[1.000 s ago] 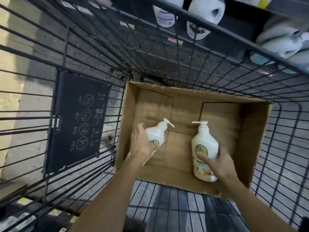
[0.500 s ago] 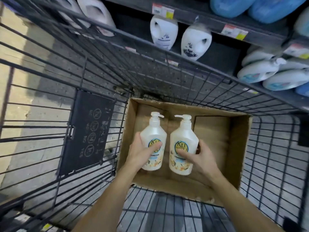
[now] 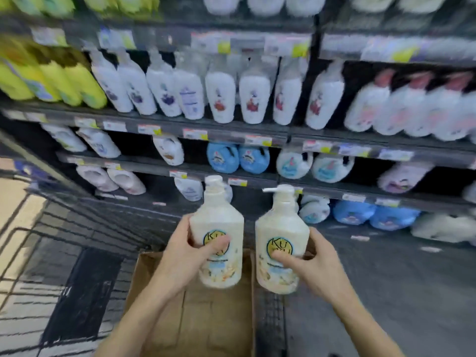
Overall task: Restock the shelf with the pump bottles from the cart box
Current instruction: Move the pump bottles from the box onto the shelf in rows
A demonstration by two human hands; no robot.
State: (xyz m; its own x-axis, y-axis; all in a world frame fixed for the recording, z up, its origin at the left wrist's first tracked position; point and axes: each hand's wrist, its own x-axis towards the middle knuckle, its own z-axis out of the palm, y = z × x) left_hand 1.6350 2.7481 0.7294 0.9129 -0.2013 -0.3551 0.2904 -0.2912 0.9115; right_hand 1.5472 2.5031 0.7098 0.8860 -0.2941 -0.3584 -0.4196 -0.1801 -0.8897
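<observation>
Blurred shelf [image 3: 231, 130] rows of white, blue and yellow bottles fill the background. Below, a wire cart [image 3: 64, 228] carries an open cardboard box [image 3: 206, 318]. Above the box, the left hand [image 3: 177, 261] grips one cream pump bottle [image 3: 219, 228] and the right hand [image 3: 319, 264] grips a second pump bottle [image 3: 282, 235], both upright and side by side.
</observation>
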